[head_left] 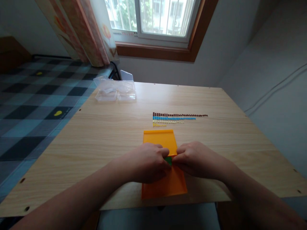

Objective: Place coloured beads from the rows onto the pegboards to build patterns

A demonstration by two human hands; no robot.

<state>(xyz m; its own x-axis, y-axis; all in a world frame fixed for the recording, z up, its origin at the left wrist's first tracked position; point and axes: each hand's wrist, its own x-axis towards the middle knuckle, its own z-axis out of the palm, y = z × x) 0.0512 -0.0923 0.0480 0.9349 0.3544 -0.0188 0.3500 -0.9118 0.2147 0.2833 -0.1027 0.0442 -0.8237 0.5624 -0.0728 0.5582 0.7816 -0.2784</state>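
Both hands meet over the near half of one orange tray (159, 139), which lies flat on the bench (107, 134) with its long axis running from 6 o'clock to 12 o'clock, straight away from the person. The left hand (148, 163) and the right hand (195, 159) are curled nearly closed, knuckles up, and their fingertips pinch one small green piece (169, 160) from 9 o'clock and 3 o'clock. So little of that piece shows between the fingers that its shape and its long axis cannot be told. It sits above the tray's middle, near the tray's right edge. Just beyond the tray, at 12 o'clock, four rows of tiny pieces lie side by side, each running from 9 o'clock to 3 o'clock and starting at the same left end: a brown row (179, 114) farthest and longest, then a blue row (174, 118), a pale row (168, 122) and a short yellow row (159, 125) nearest the tray. The single pieces are too small to count. At 11 o'clock, on the bench's far edge, stand clear plastic boxes (115, 91), at least two, close together.
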